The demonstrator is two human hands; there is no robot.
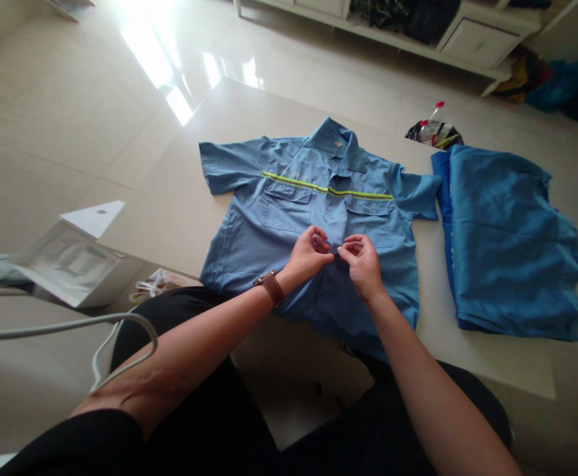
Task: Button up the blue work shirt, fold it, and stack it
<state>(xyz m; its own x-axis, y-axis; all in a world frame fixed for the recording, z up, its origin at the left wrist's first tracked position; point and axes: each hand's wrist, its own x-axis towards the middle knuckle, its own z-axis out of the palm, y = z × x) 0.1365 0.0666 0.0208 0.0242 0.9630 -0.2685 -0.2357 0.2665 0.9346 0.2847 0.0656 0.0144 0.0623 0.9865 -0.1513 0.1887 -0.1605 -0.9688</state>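
Note:
A light blue short-sleeved work shirt (279, 244) lies front up on the table, its collar pointing away from me. A yellow and grey stripe crosses its chest above two flap pockets. My left hand (313, 251), below a wristwatch with a brown strap, pinches the front placket at mid-chest. Right beside it, my right hand (361, 261) pinches the same placket edge, fingertips nearly meeting the left ones. Whatever small part lies between the fingertips is hidden. The shirt's lower hem hangs over the table's near edge toward my lap.
Folded blue clothes (512, 244) are stacked at the right end of the pale table (145, 198). An open white box (75, 258) stands to the left. A grey cable (71, 327) loops by my left arm. Beyond the table are a bag with bottles (432, 132) and a white cabinet (477, 43).

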